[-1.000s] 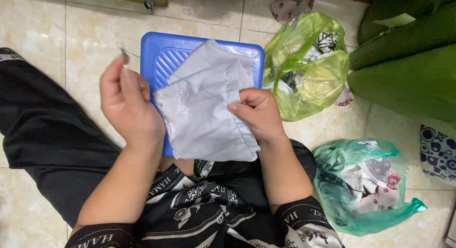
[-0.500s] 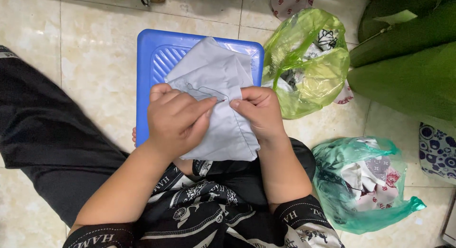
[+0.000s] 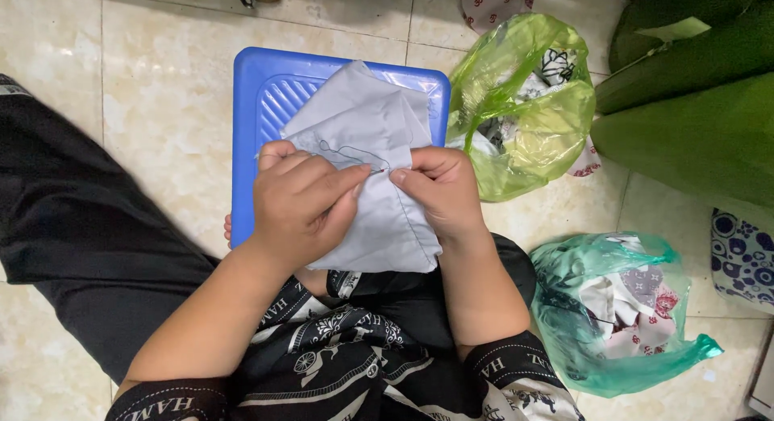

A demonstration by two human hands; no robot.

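A pale grey piece of cloth [image 3: 372, 131] lies over a blue plastic tray [image 3: 258, 107] in front of me. My left hand [image 3: 300, 199] rests on the cloth, and its thumb and forefinger pinch a thin needle at the cloth's fold. A dark thread [image 3: 348, 152] loops from the needle across the fabric. My right hand [image 3: 439, 187] grips the cloth's edge just right of the needle, fingertips nearly touching those of the left hand.
A light green plastic bag [image 3: 524, 107] with fabric scraps sits right of the tray. A darker green bag [image 3: 621, 316] of scraps lies by my right knee. Green cushions [image 3: 693, 99] fill the upper right. Tiled floor [image 3: 161, 82] surrounds the tray.
My left hand came down from a raised position at the left, where it pulled the thread up, and now meets my right hand on the cloth. The right hand kept its hold.
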